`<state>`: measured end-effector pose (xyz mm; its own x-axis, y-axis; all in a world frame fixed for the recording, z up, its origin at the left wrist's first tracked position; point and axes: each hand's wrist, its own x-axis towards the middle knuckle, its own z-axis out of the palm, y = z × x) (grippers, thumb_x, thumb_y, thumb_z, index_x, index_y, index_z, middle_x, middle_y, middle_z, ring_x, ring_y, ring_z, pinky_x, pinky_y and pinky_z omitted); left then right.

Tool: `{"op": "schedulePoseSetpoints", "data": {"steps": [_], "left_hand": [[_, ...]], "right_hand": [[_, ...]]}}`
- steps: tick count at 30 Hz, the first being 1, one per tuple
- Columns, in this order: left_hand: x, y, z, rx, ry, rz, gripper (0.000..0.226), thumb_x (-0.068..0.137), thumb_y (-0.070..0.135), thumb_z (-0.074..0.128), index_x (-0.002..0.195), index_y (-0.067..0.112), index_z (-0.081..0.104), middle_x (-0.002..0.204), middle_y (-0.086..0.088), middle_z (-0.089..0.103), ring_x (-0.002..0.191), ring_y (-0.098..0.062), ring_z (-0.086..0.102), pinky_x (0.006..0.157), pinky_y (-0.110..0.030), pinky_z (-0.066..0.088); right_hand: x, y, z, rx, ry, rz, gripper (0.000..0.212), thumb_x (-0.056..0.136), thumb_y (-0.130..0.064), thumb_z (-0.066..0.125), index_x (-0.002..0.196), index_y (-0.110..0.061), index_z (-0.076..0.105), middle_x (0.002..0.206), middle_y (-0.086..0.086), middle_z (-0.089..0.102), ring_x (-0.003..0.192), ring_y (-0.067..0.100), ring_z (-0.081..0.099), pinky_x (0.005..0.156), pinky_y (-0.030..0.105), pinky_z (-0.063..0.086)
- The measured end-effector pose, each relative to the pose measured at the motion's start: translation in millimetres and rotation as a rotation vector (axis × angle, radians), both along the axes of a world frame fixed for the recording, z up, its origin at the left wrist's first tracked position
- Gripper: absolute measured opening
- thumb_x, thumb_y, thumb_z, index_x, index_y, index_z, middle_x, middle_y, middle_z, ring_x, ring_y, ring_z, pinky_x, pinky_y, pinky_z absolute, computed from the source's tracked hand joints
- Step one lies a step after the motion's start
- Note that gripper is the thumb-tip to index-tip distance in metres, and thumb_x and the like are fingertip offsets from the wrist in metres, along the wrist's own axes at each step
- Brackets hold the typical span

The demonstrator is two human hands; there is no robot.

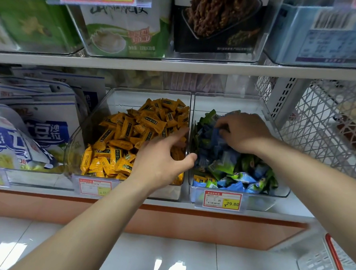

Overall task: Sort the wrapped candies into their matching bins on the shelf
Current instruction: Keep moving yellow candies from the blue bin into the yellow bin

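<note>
Two bins: my right hand (241, 131) pinches a blue candy (216, 131) to sort it; my left hand (164, 155) hovers spread, empty.

The right hand (244, 132) pinches a blue candy (216, 131) in the right clear bin (282, 192) of blue and green candies. The left hand (161, 161) spreads open over the orange candies (131, 132) in the left bin (74, 149).

Orange-yellow candies (135, 132) with dark labels; blue and green candies (229, 169); clear bins (282, 193); red-and-yellow price tag (222, 200); white-and-blue bags (38, 126); white wire mesh (319, 126).
</note>
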<state>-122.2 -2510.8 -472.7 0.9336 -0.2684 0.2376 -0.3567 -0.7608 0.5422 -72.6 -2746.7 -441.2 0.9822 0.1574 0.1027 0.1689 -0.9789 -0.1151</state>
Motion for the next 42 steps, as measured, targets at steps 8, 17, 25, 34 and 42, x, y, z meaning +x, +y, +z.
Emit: {"op": "schedulePoseSetpoints", "data": {"steps": [8,17,25,34,42], "left_hand": [[-1,0,0,-0.042,0.006,0.002,0.069,0.078,0.068,0.052,0.143,0.053,0.034,0.122,0.023,0.064,0.119,-0.011,0.055,0.099,-0.041,0.050],[-2,1,1,-0.049,0.034,0.007,0.067,0.080,0.065,0.052,0.144,0.052,0.037,0.110,0.027,0.065,0.116,-0.011,0.055,0.099,-0.042,0.048],[-1,1,-1,-0.044,0.003,0.006,0.069,0.078,0.068,0.050,0.144,0.053,0.036,0.107,0.026,0.067,0.110,-0.008,0.057,0.092,-0.033,0.051],[-2,1,-1,-0.023,0.000,-0.002,0.069,0.077,0.069,0.048,0.143,0.053,0.035,0.098,0.030,0.063,0.111,-0.010,0.056,0.095,-0.040,0.050],[-1,1,-2,-0.032,-0.029,-0.018,0.068,0.078,0.071,0.046,0.142,0.055,0.031,0.099,0.029,0.064,0.107,-0.009,0.057,0.093,-0.036,0.050]], "right_hand": [[-30,38,9,0.285,0.224,0.312,0.022,0.090,-0.019,0.057,0.088,-0.038,0.067,0.082,-0.023,0.062,0.075,-0.008,0.057,0.063,0.011,0.039],[-24,51,-22,-0.036,0.717,0.251,0.032,0.103,-0.027,0.042,0.128,-0.020,0.062,0.123,0.003,0.064,0.101,0.018,0.058,0.086,0.032,0.046],[-14,60,-24,-0.081,0.885,0.200,0.040,0.105,-0.037,0.039,0.139,-0.017,0.051,0.133,0.004,0.057,0.119,0.022,0.053,0.102,0.034,0.039],[-16,54,-14,0.023,0.956,0.302,0.030,0.100,-0.016,0.052,0.130,-0.013,0.058,0.111,-0.004,0.055,0.101,0.010,0.049,0.081,0.022,0.040],[-20,58,-14,-0.057,1.045,0.296,0.034,0.096,-0.017,0.059,0.130,-0.013,0.058,0.109,-0.003,0.058,0.092,0.008,0.052,0.074,0.020,0.042]]}}
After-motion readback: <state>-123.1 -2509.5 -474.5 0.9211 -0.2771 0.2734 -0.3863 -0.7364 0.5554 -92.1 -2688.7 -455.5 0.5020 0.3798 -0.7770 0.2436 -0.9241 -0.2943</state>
